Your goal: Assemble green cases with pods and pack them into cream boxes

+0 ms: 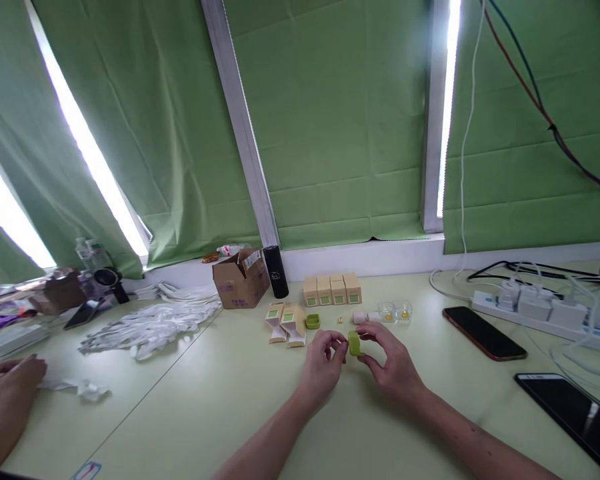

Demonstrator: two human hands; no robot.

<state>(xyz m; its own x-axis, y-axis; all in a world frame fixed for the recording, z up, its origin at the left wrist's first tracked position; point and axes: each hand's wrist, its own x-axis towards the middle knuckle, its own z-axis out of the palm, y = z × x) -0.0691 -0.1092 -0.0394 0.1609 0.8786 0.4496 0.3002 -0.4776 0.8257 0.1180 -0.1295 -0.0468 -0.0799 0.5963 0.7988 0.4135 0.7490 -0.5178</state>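
My right hand [393,360] grips a small green square case [355,343] between thumb and fingertips, tilted on its side above the table. Close to its left side, my left hand [325,363] has its fingers pinched together; what they hold, if anything, is too small to make out. Just beyond my left hand lies an open green square tray [313,322], similar in colour. A tiny yellowish piece [340,320] rests to the right of it. Farther right are small pale pink cylinders [360,317] and two clear containers [387,312] with yellow inside.
Small kraft boxes [332,291] stand in a row, with opened ones [293,323] left of them. Behind are a cardboard box [243,279] and a black cylinder [276,272]. Phones [484,332] and a power strip [535,313] lie right. Another person's hands [17,375] work near white straps [155,323].
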